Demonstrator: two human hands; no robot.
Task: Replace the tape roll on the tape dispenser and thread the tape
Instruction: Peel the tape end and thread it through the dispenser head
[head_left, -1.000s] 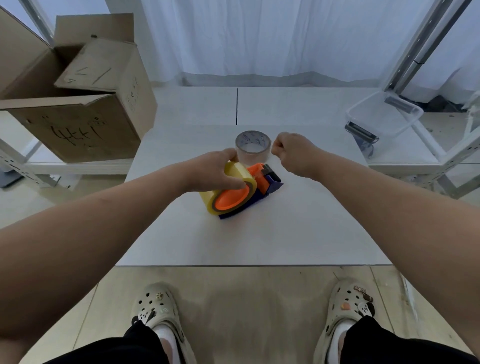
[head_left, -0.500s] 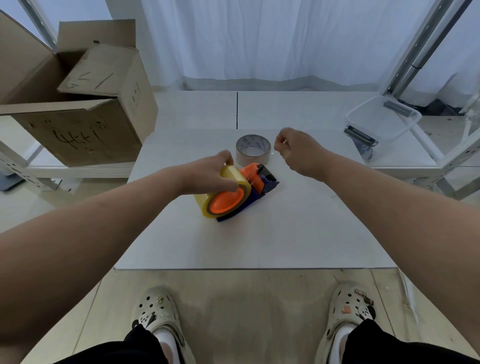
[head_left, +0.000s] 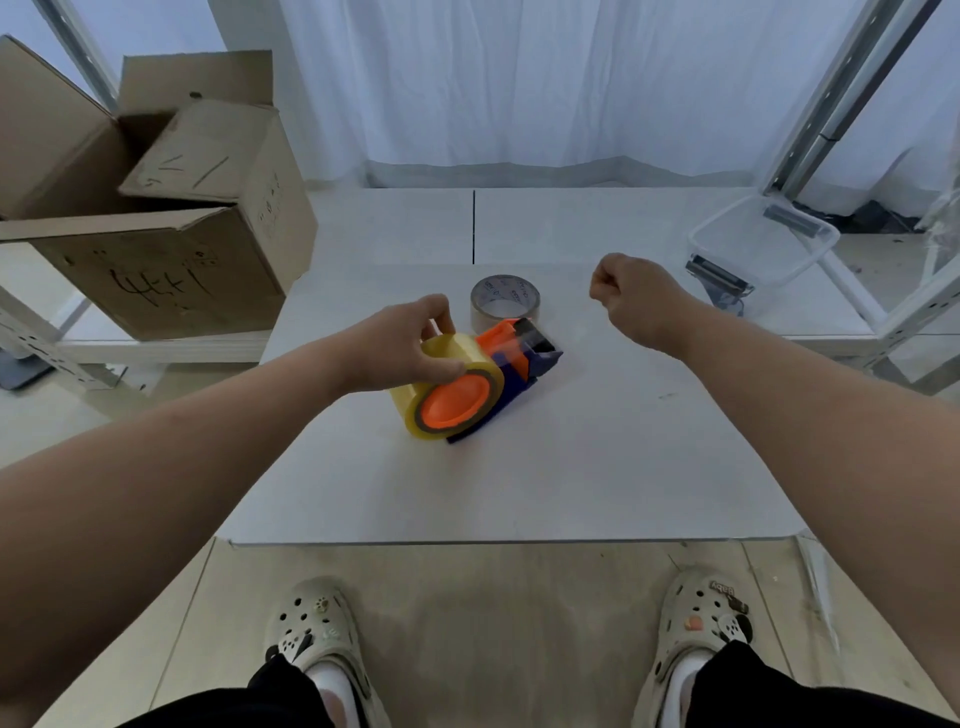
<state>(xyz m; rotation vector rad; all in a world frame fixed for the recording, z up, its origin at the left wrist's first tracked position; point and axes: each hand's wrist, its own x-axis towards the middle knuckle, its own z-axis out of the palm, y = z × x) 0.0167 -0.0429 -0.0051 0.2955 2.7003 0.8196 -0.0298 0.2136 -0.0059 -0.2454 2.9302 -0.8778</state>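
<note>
While the tape dispenser (head_left: 524, 358) lies on its side toward the far middle of the white desk (head_left: 597, 467), the left grip (head_left: 400, 348) holds the yellow tape roll (head_left: 460, 351) seated on the orange hub (head_left: 454, 402), thumb on the near face and fingers curled over the far rim. The right grip (head_left: 631, 296) hangs above the desk to the right of the dispenser and apart from it, curled narrow into a fist; nothing shows plainly inside it. A clear spare roll (head_left: 504, 301) stands just behind the dispenser's orange nose. Bare desk runs from the dispenser to the near edge (head_left: 493, 540) and to the right edge. A cardboard box (head_left: 171, 280) sits past the far left corner, and a clear plastic container (head_left: 758, 244) past the far right corner, both off the desk.
</note>
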